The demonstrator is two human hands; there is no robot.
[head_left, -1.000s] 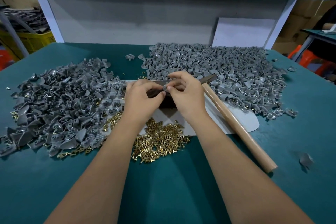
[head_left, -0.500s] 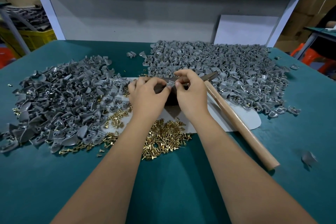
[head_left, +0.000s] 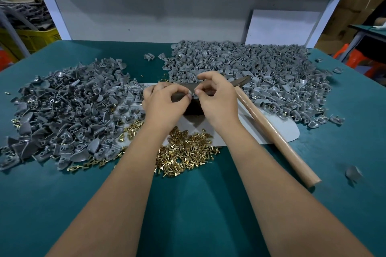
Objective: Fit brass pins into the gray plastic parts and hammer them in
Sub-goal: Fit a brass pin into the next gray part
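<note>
Hands [head_left: 167, 102] [head_left: 217, 100] pinching gray part [head_left: 191, 94], unlabelled

Open teal mat [head_left: 188, 215] before pins [head_left: 183, 154]

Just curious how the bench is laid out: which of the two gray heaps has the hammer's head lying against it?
The heap on the right, the paler one by the back wall. The hammer lies slanted at its near edge; the darker left heap is well away from it.
</note>
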